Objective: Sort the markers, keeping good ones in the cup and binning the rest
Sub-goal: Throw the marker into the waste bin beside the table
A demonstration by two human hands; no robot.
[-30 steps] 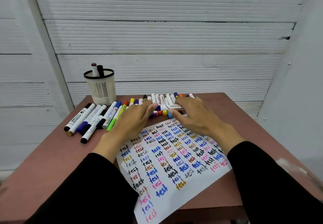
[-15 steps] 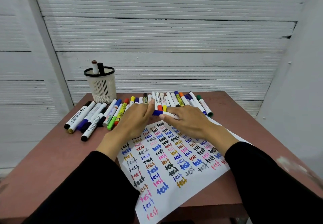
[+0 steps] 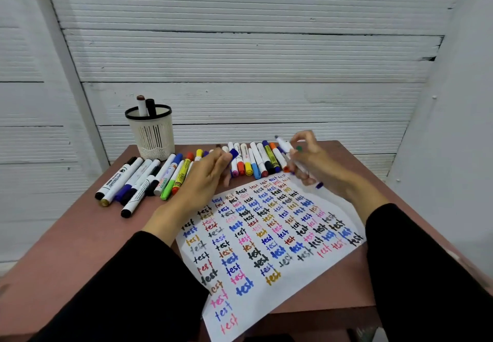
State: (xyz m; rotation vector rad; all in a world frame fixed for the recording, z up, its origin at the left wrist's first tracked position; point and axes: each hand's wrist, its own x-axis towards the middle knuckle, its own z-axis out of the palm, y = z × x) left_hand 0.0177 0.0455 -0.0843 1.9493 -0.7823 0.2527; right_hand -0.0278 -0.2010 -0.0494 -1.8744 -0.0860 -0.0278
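White wall boards fill the top of the frame, above a brown tabletop [image 3: 80, 235]. At middle lies the test paper [image 3: 266, 248]. The cup [image 3: 151, 132] stands upper left; loose markers [image 3: 256, 159] lie in a row beside it. The right hand [image 3: 310, 161] grips a marker [image 3: 286, 149]. The left hand [image 3: 205, 179] pinches its blue cap [image 3: 234, 153]. Markers look light, stiff and smooth; hold one mid-barrel.

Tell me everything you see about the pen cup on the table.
The pen cup is a cream-white round holder, plastic by its look, with vertical slits, a mesh base and a black rim. It stands upright at the far left corner of the table. Two capped markers stand inside it. Neither hand touches it.
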